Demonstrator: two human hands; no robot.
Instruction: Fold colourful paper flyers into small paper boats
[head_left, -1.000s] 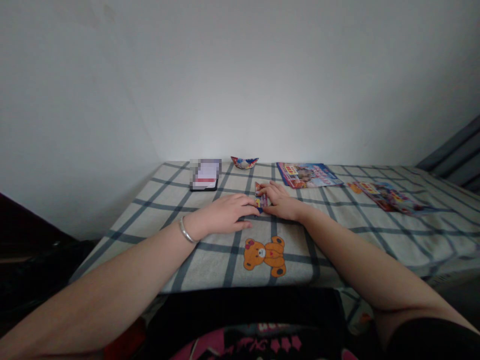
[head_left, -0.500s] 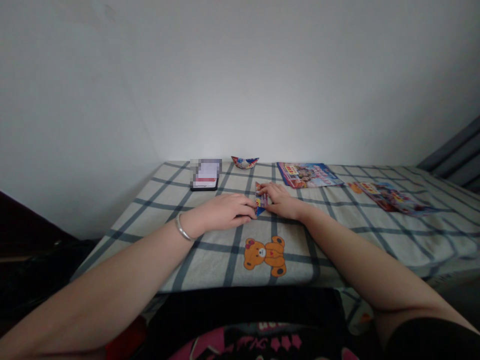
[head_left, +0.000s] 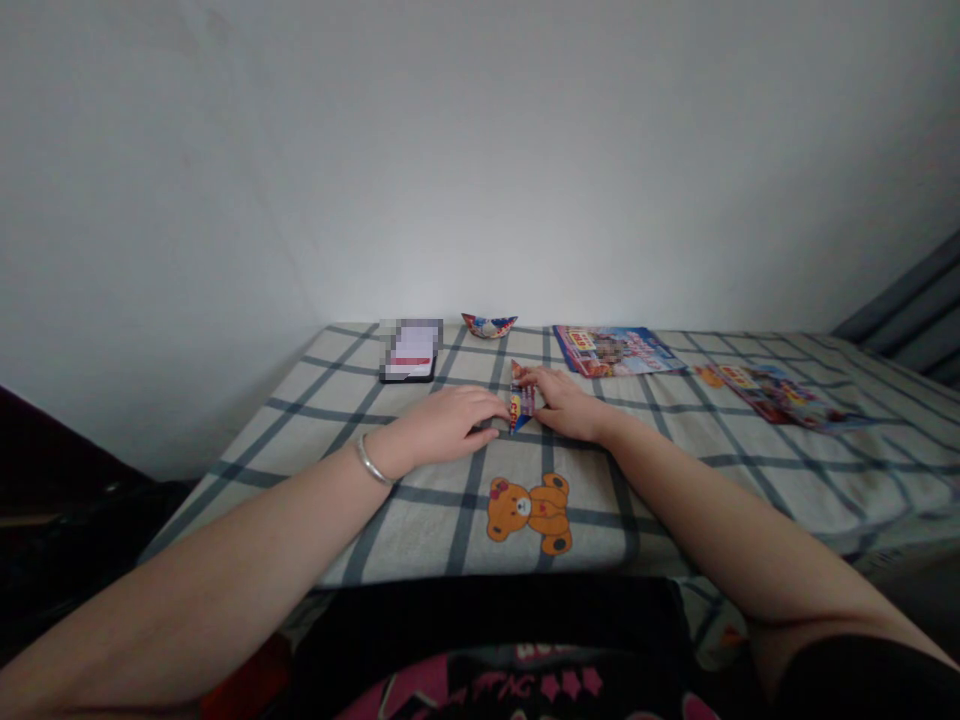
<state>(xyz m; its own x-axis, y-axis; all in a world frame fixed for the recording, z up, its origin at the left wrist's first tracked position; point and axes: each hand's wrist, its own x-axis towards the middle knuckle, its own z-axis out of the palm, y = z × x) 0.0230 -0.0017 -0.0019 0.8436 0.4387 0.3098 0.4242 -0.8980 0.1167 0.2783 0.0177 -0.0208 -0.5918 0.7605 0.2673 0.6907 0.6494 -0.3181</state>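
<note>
A small piece of colourful printed paper (head_left: 520,402), folded to pointed ends, lies on the checked cloth between my hands. My right hand (head_left: 561,402) holds it from the right, fingertips over its upper part and thumb at its lower right edge. At the paper's left edge is my left hand (head_left: 459,420), palm down, fingers stretched out and thumb apart; whether its fingertips touch the paper I cannot tell. Behind them, close to the wall, stands a folded paper boat (head_left: 489,326) with the same kind of print.
A phone (head_left: 411,352) with a lit, partly blurred screen lies back left. Printed leaflets (head_left: 619,350) lie back right, and more leaflets (head_left: 787,396) lie farther right. The checked tablecloth (head_left: 420,540) has a printed bear (head_left: 529,512) near the front edge. A white wall (head_left: 480,160) rises behind.
My left hand has drawn slightly left, off the folded paper, so more of its left side shows. My right hand stays on it.
</note>
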